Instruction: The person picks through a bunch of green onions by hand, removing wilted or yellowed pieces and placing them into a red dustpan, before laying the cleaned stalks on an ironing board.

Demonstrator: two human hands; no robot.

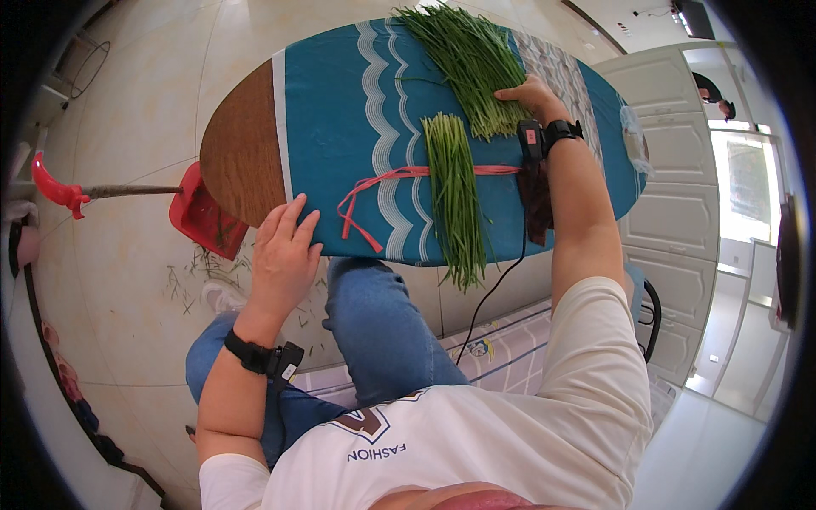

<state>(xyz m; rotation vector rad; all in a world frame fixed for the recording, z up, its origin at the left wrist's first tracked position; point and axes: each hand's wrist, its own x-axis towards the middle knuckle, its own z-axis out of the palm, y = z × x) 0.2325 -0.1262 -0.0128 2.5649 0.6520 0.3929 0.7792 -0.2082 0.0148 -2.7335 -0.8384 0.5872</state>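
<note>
A large pile of green garlic chives [475,67] lies across the far side of the table, pale stem ends towards me. My right hand [532,95] rests on its right edge, thumb over the stems; the other fingers are mostly hidden. Nearer to me, a smaller bundle of chives [452,191] lies lengthwise, its leaf tips hanging over the table's near edge. A pink-red flat tie [382,178] passes beneath this bundle, with its loose ends to the left. My left hand [287,245] is empty at the near left table edge, fingers apart.
A blue patterned cloth [331,127] covers most of the oval wooden table [245,140]. A red dustpan [197,210] stands on the floor at left, near scattered green scraps [217,268]. A black cable [494,290] hangs beside my right arm. White cabinets [669,153] stand at right.
</note>
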